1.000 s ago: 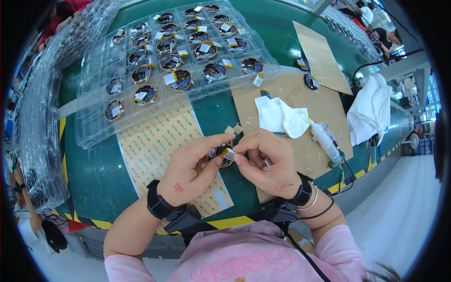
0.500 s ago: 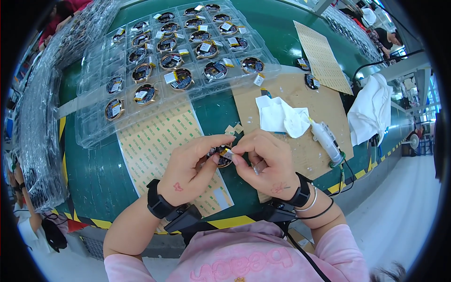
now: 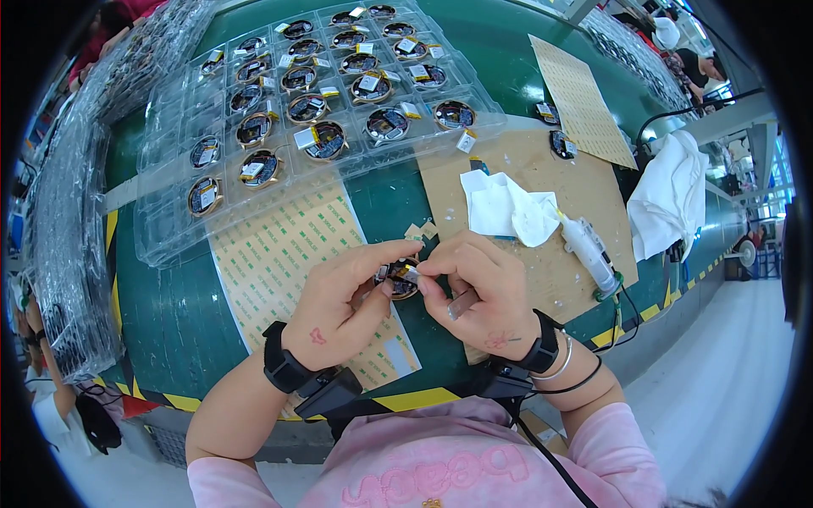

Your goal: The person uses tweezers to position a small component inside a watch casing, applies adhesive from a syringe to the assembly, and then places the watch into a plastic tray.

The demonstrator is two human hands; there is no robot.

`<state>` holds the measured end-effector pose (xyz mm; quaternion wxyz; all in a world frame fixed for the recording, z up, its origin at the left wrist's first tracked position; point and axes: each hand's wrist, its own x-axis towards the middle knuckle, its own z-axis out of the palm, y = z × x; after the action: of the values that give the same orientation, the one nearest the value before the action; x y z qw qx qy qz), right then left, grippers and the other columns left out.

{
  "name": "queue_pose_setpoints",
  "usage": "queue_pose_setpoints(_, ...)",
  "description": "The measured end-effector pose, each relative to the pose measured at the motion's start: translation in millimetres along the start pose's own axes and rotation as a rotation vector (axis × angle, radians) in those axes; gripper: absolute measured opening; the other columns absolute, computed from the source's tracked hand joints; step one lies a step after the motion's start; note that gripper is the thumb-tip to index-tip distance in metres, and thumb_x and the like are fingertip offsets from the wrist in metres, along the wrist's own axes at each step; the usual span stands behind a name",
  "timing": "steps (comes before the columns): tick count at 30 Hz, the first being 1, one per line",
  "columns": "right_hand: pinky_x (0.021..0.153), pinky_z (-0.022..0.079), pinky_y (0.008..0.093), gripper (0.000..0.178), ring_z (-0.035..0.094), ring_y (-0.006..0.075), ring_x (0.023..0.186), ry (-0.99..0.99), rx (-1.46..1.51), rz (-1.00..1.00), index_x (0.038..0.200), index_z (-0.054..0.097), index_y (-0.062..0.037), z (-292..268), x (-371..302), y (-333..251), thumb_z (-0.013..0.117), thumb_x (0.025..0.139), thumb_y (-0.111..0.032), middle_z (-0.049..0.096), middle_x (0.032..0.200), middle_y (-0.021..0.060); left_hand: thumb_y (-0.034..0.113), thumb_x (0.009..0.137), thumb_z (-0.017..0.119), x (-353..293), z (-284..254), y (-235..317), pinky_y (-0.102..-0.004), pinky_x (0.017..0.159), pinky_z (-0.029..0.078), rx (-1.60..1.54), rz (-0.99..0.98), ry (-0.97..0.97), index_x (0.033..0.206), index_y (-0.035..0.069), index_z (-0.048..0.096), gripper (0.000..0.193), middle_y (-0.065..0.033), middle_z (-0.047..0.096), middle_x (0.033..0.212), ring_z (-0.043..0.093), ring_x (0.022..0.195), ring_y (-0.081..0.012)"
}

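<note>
Green desk below, and my left hand's fingers are clamped on the round watch body, between both hands; my right hand's fingertips pinch the silver battery over it. Squeeze too hard and I could dent the battery; that metal strip under my curled right fingers might scratch something. Just beyond them, tissue and glue bottle crowd any rightward swing; ahead-left, the loaded tray.

The fingers hide part of the small round device
</note>
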<state>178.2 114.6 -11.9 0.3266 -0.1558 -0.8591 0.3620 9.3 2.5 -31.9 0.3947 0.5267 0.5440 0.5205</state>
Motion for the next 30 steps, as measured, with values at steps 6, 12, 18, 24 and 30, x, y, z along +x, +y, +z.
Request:
queue_pose_setpoints(6, 0.047, 0.035, 0.0233, 0.026, 0.042, 0.0091, 0.049, -0.028, 0.009, 0.027, 0.09, 0.064, -0.0057, -1.7, 0.6, -1.3, 0.072, 0.069, 0.007, 0.06, 0.081, 0.0048, -0.007, 0.081, 0.05, -0.2, -0.6, -0.8, -0.0257, 0.06, 0.046, -0.011, -0.015, -0.015, 0.128, 0.007, 0.058, 0.049, -0.0113, 0.065, 0.095, 0.06, 0.066, -0.0139)
queue_pose_setpoints(12, 0.047, 0.036, 0.0242, 0.026, 0.043, 0.0097, 0.049, -0.035, -0.027, 0.014, 0.091, 0.064, -0.0057, -1.1, -0.5, -0.6, 0.072, 0.07, 0.007, 0.06, 0.081, 0.0054, -0.008, 0.081, 0.05, 0.4, -0.2, 2.7, -0.0251, 0.06, 0.047, -0.001, -0.019, -0.018, 0.128, 0.007, 0.058, 0.05, -0.0108, 0.065, 0.095, 0.06, 0.065, -0.0127)
queue_pose_setpoints(18, 0.047, 0.036, 0.0244, 0.025, 0.043, 0.0104, 0.048, -0.046, -0.001, 0.061, 0.091, 0.064, -0.0053, -1.6, -0.8, -2.7, 0.072, 0.071, 0.007, 0.06, 0.082, 0.0062, -0.009, 0.081, 0.049, 0.6, -0.4, 2.8, -0.024, 0.06, 0.047, 0.002, -0.002, -0.03, 0.13, 0.007, 0.056, 0.052, -0.0102, 0.064, 0.095, 0.062, 0.066, -0.0117)
queue_pose_setpoints(24, 0.049, 0.04, 0.0253, 0.023, 0.05, 0.014, 0.054, -0.055, 0.015, 0.065, 0.092, 0.064, -0.0041, -0.7, -1.1, -2.8, 0.069, 0.073, 0.008, 0.061, 0.084, 0.0078, -0.009, 0.081, 0.049, -0.6, -0.6, -3.5, -0.0236, 0.06, 0.048, 0.011, 0.027, -0.04, 0.132, 0.006, 0.054, 0.053, -0.0096, 0.064, 0.094, 0.064, 0.067, -0.0111)
queue_pose_setpoints(30, 0.054, 0.046, 0.028, 0.021, 0.059, 0.0206, 0.062, -0.044, -0.024, 0.041, 0.093, 0.064, -0.0031, -1.4, 0.2, -0.6, 0.067, 0.074, 0.006, 0.06, 0.084, 0.0092, -0.011, 0.082, 0.046, -0.4, -2.7, 7.7, -0.0231, 0.068, 0.048, -0.087, -0.124, -0.083, 0.134, 0.002, 0.051, 0.054, -0.0057, 0.062, 0.099, 0.061, 0.077, -0.0092)
